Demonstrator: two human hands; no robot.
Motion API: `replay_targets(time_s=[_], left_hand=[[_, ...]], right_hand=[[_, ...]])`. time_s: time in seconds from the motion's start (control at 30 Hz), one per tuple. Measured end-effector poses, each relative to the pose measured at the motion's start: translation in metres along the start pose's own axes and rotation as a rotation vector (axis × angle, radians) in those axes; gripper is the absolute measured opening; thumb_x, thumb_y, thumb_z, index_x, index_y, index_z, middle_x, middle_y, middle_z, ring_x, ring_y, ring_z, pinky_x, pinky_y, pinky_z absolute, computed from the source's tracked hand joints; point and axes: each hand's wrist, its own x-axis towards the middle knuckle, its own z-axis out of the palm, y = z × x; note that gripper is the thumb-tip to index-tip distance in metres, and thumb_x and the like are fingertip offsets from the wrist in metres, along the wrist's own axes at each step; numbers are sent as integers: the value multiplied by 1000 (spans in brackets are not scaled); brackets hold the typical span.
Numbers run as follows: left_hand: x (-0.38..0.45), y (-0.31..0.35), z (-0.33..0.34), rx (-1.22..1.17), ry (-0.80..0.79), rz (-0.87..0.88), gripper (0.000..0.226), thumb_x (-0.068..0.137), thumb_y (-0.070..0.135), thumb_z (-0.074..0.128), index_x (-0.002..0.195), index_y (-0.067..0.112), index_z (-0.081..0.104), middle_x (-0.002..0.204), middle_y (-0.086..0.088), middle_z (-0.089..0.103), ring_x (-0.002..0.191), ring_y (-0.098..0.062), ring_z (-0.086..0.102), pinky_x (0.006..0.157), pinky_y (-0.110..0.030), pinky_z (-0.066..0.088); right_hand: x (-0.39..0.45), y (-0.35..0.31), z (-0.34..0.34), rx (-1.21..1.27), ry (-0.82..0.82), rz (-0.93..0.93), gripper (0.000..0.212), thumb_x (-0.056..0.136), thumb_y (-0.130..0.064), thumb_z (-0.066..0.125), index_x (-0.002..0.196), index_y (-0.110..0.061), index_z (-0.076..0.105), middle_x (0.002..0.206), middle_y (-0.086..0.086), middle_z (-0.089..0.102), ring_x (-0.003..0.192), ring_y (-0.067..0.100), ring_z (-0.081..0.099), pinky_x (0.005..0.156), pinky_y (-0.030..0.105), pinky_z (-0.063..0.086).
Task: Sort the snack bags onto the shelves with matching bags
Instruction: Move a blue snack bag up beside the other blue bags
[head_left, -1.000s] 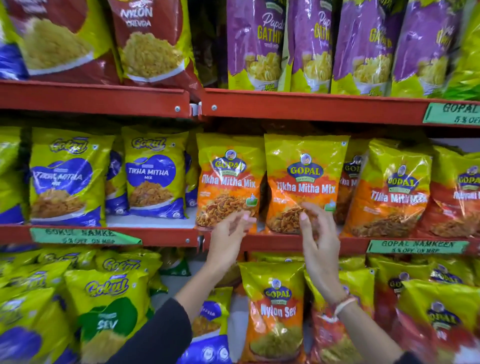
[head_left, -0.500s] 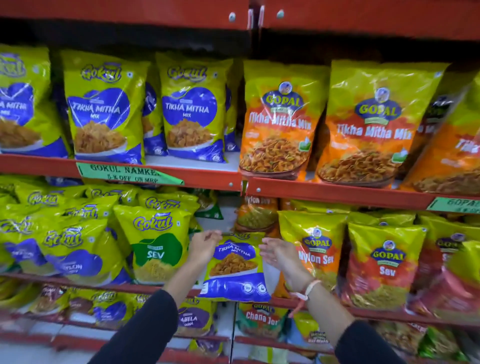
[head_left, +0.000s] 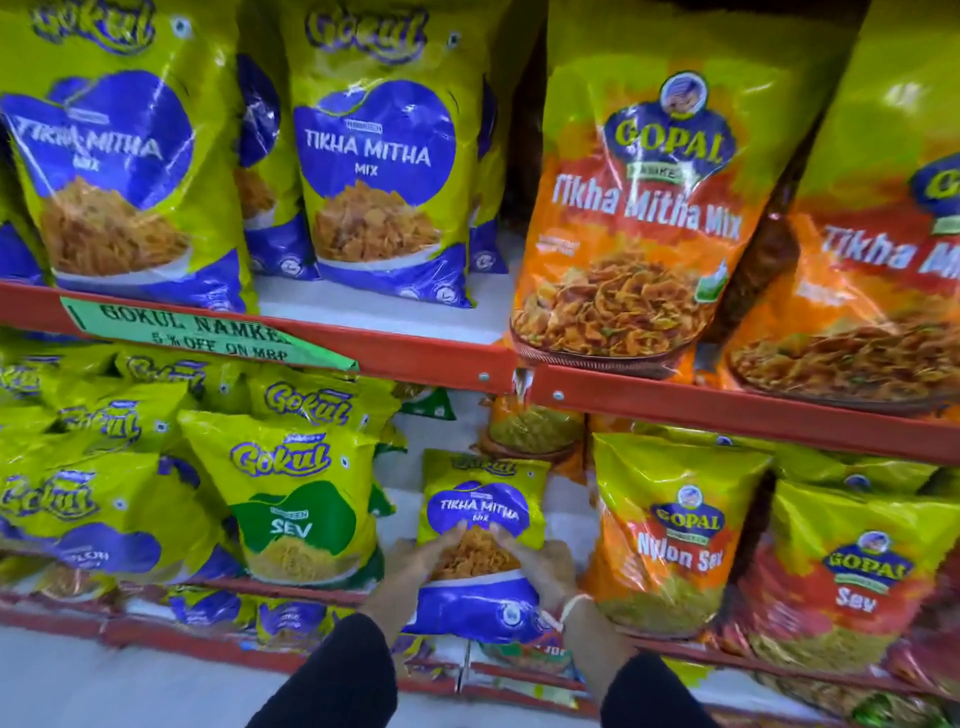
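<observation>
both hands, left hand (head_left: 415, 558) and right hand (head_left: 540, 564), now grasp the small gokul tikha mitha bag (head_left: 480, 540), reached for a moment ago; its matching bags (head_left: 371, 171) sit on the shelf above, so it likely goes up there

Both arms reach forward from the bottom of the view in dark sleeves pushed back from the wrists. The left hand (head_left: 415, 558) and right hand (head_left: 543, 566) sit close together, fingers curled forward in a closed grip on either side of one small bag (head_left: 480, 525). A pale band circles the right wrist.
</observation>
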Motion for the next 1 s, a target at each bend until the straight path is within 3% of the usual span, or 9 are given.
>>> replay_targets(time_s=[0.07,0.2,0.3,0.43,0.63,0.7,0.8,0.87,1.0], left_hand=[[0,-4,-1,-128,31,59,71,61,40,86,117,1,65,110,-18,72,100,-31,69,92,-41,54],[-14,-7,-4,-227,18,184,35,73,31,79,96,5,72,87,-11,73,75,-22,68,63,-25,54],[-25,-8,-10,-243,-6,220,27,71,35,80,77,10,74,72,-6,74,71,-23,70,67,-30,57],[-43,-23,-25,-267,-11,293,17,68,35,82,67,21,73,58,9,73,74,-24,69,73,-33,57],[-89,-43,-59,-308,-109,443,40,64,45,82,80,10,72,85,-9,73,83,-27,63,95,-47,48],[-108,-43,-70,-335,-114,537,30,71,36,80,85,10,76,89,-11,77,88,-29,67,88,-38,52],[-141,-34,-92,-356,-109,646,12,73,27,79,78,17,74,72,9,77,74,-4,67,76,-16,54],[-157,-21,-107,-356,-109,718,16,72,27,80,79,13,75,78,4,79,77,-12,68,87,-35,55],[-185,31,-142,-372,-126,913,4,77,15,75,80,13,73,69,10,77,69,-5,67,73,-22,55]], right_hand=[[1,4,1,53,39,-44,38,72,-44,81,65,-12,62,72,9,61,63,18,54,43,18,39],[-11,6,0,108,81,-170,32,78,-46,76,79,-14,74,83,5,76,86,21,71,77,29,52],[-19,17,0,181,101,-201,54,62,-65,76,90,-20,79,89,-3,80,93,19,74,92,41,57],[-49,28,2,271,100,-245,49,59,-62,80,87,-21,80,86,-5,81,92,19,74,92,46,57],[-112,40,1,384,122,-377,26,73,-34,83,92,-16,77,93,-2,81,94,20,74,90,42,58],[-134,36,0,421,135,-460,20,75,-27,82,91,-16,76,92,0,80,90,19,74,83,36,58],[-162,23,-1,423,128,-560,22,73,-26,83,91,-15,76,85,-3,81,88,22,75,81,39,59],[-179,6,-3,431,105,-632,26,69,-32,85,89,-18,76,86,-5,81,87,21,75,85,45,59],[-210,-54,-14,426,41,-861,28,61,-38,84,84,-25,73,80,-18,79,79,1,72,72,14,56]])
